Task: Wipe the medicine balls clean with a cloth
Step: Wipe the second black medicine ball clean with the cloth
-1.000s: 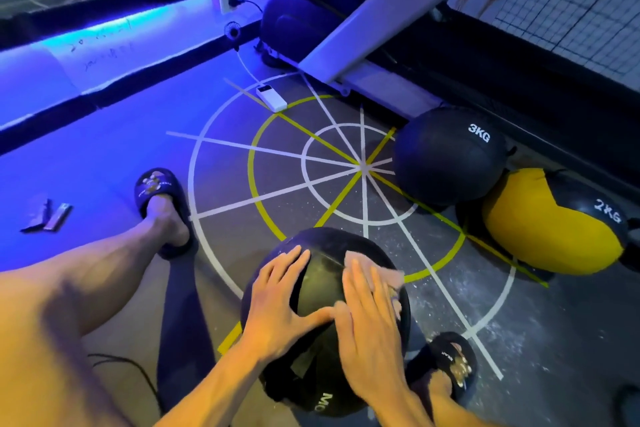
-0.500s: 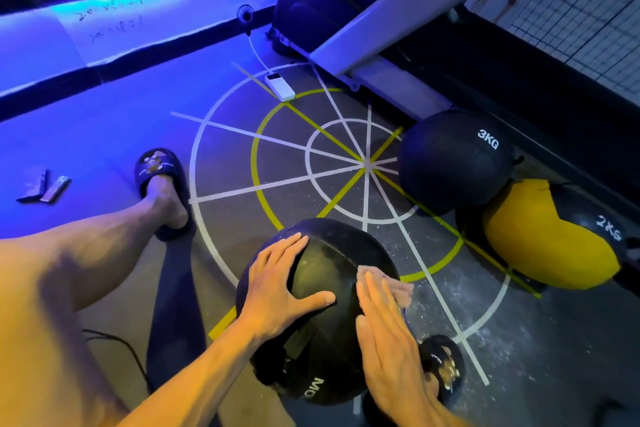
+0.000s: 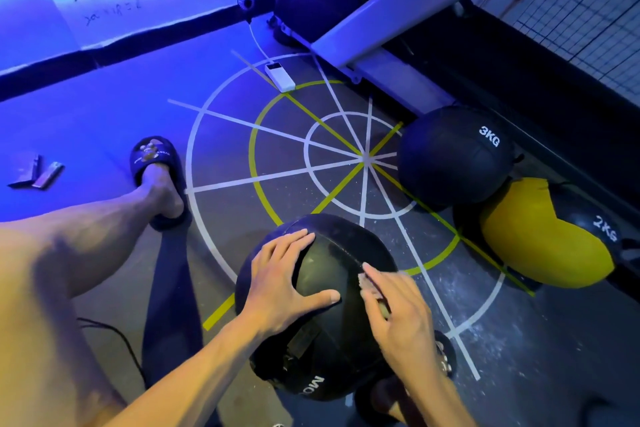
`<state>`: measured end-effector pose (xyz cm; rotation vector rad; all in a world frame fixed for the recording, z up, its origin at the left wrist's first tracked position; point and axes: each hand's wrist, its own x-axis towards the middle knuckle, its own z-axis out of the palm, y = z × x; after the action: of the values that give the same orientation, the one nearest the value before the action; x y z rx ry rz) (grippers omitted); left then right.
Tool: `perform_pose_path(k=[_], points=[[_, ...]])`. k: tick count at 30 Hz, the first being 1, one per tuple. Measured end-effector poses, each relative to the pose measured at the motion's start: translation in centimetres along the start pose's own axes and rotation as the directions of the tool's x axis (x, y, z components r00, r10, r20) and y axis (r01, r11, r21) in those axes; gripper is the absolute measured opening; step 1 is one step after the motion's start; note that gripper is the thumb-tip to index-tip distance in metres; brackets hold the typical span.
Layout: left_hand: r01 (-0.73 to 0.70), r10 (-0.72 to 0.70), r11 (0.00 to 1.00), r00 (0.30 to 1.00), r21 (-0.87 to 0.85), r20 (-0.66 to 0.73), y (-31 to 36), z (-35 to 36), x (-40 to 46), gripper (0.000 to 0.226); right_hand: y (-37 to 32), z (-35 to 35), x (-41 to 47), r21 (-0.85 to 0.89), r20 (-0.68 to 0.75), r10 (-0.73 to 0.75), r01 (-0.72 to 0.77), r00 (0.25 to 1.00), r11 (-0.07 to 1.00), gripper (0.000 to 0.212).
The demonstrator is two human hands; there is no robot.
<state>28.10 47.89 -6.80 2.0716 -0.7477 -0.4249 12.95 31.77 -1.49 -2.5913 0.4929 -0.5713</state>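
A black ball (image 3: 332,308) is held on the floor between the feet, nearest the camera. It is steadied by the left hand (image 3: 284,281), spread flat and wide on its top left, gripping nothing. The cloth (image 3: 369,284) is pressed against the ball's right side under the right hand (image 3: 398,312), whose fingers lie closed over it; only a small edge of cloth is seen. The wiping of this ball is judged to be under way. Next, the ball would likely need turning so that unwiped panels are reached. Near its lower edge, partial letters "MO" are read. Farther off, against a frame, a black ball marked "3KG" (image 3: 453,156) and a yellow-and-black one marked "2KG" (image 3: 543,236) are seen touching each other, apparently awaiting wiping. Handwriting on the far wall cannot be read.
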Motion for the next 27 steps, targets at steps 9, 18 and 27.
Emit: perform_pose_path(k=[9, 18, 27], points=[[0.002, -0.002, 1.000, 1.000, -0.005, -0.019, -0.2, -0.2, 0.6, 0.104, 1.4, -1.7, 1.3, -0.163, 0.215, 0.185, -0.151, 0.959, 0.975, 0.014], [0.001, -0.001, 1.000, 1.000, -0.007, -0.009, -0.4, 0.0, 0.6, 0.104, -1.4, 0.2, 6.0, -0.201, 0.270, 0.289, -0.239, 0.918, 0.950, 0.005], [-0.004, 0.004, 1.000, 1.000, 0.014, 0.001, -0.3, 0.4, 0.7, 0.105, -1.8, -1.6, 5.9, -0.269, 0.325, 0.357, -0.276, 0.876, 0.923, 0.007]])
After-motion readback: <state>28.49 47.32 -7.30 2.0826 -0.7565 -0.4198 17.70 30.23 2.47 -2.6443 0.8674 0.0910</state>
